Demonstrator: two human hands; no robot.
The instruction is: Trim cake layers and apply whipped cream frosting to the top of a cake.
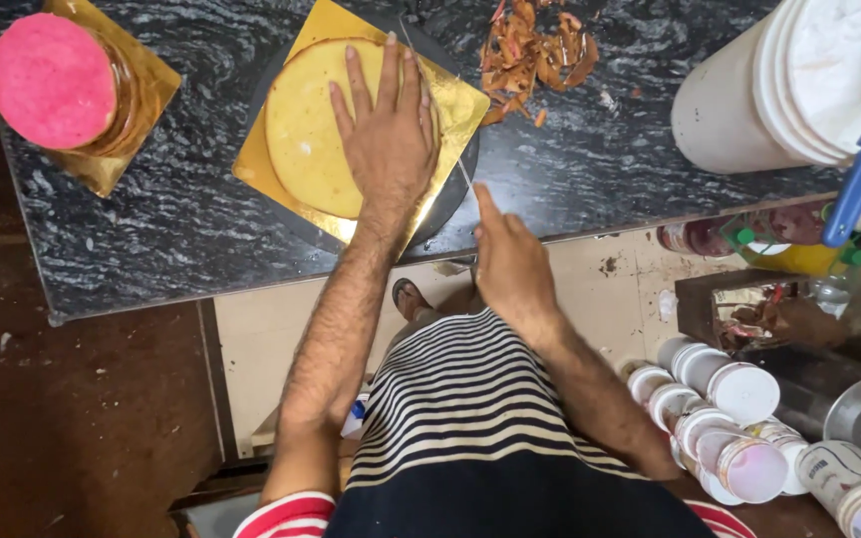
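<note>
The left hand (388, 134) is laid flat, palm down and fingers spread, on a round yellow cake layer (306, 125) — nothing is gripped, the layer is only pressed from above. The layer rests on a square gold board (455, 105), and the board on a dark round turntable (442, 204) whose rim shows at the near right. The hand covers the layer's right half; the fingers point away from the body, toward the far edge of the black speckled worktop (181, 214).

The right hand (510, 259) is held just off the near edge of the worktop, beside the turntable's rim and close to the left wrist. It is seen edge-on, fingers loosely together and pointing up at the rim; whether anything thin is pinched in it cannot be told. Of the two, the left is on the layer — the right is near but apart.

At the far left a pink-topped cake (50, 80) stands on a second gold board, well apart from both hands. Beyond the right hand lies a heap of orange-brown scraps (535, 55). At the right a white bucket (739, 110) holds a tool with a blue handle (859, 179). Lower right, below the worktop, small round white-lidded tubs (729, 413) are clustered; their labels are too small to make out.
</note>
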